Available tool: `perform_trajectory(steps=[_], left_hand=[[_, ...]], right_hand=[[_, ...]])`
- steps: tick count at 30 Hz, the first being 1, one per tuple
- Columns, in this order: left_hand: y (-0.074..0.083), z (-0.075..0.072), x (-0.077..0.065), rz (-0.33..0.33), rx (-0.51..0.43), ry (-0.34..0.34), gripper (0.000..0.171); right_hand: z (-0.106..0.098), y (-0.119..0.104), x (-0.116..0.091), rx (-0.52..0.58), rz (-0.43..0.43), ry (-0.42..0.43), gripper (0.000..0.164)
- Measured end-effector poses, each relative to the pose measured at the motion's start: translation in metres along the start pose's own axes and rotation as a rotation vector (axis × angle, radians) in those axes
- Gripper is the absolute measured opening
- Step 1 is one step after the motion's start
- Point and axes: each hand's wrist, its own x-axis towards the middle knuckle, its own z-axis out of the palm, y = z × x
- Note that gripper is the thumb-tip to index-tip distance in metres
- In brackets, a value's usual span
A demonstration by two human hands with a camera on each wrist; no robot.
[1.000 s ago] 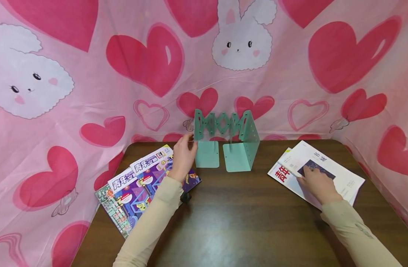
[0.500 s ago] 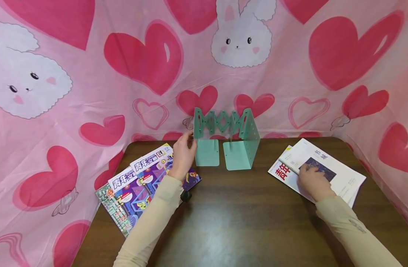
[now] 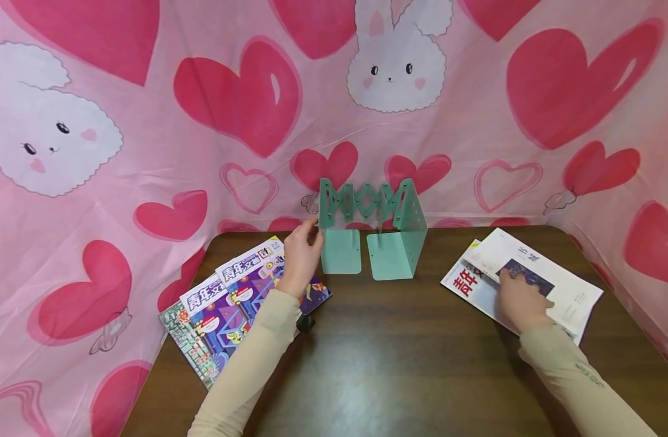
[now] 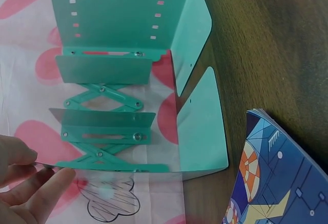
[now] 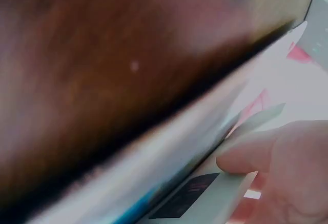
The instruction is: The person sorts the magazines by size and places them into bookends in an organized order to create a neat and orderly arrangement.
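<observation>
A green metal expanding bookend [image 3: 341, 255] stands at the back of the table, its lattice part-way extended. My left hand [image 3: 300, 258] pinches the edge of its left end plate; in the left wrist view the thumb and fingers [image 4: 55, 188] lie on either side of that plate. On the right, my right hand [image 3: 522, 303] grips a white magazine [image 3: 579, 297] with a dark picture on its cover. Its left edge is raised over a magazine with red lettering [image 3: 458, 288]. The right wrist view shows the thumb [image 5: 243, 155] against the cover, the other fingers partly hidden.
Several overlapping magazines with purple covers [image 3: 252, 300] lie left of the bookend, partly behind the left forearm. A pink cloth with hearts and rabbits [image 3: 323, 91] hangs behind the dark wooden table [image 3: 388, 358] and along both sides.
My right hand has shifted slightly and taken hold of the white magazine. That magazine's left edge has risen, showing more of the red lettering below. My left hand stays on the bookend.
</observation>
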Motion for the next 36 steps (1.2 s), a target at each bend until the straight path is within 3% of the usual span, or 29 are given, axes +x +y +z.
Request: perform_trajectory(steps=[6, 11, 17, 23, 30, 36], left_hand=[[0.000, -0.001, -0.001, -0.016, -0.002, -0.010, 0.030], [-0.002, 0.000, -0.001, -0.020, 0.000, -0.011, 0.029], [-0.003, 0.000, -0.001, -0.029, -0.010, -0.017, 0.029], [-0.003, 0.000, -0.001, -0.033, -0.003, -0.010, 0.031], [-0.004, 0.001, -0.002, -0.034, -0.010, -0.015, 0.032], [-0.005, 0.001, -0.002, -0.029, -0.016, -0.008, 0.032]], right_hand=[[-0.008, 0.003, -0.002, 0.009, -0.009, -0.021, 0.043], [-0.009, 0.006, -0.006, 0.025, -0.021, 0.015, 0.046], [-0.010, 0.011, -0.015, 0.062, -0.031, 0.154, 0.051], [-0.012, 0.015, -0.026, 0.105, -0.101, 0.366, 0.057], [-0.021, 0.009, -0.039, 0.211, -0.086, 0.486, 0.059], [-0.031, 0.000, -0.050, 0.305, -0.133, 0.606, 0.056]])
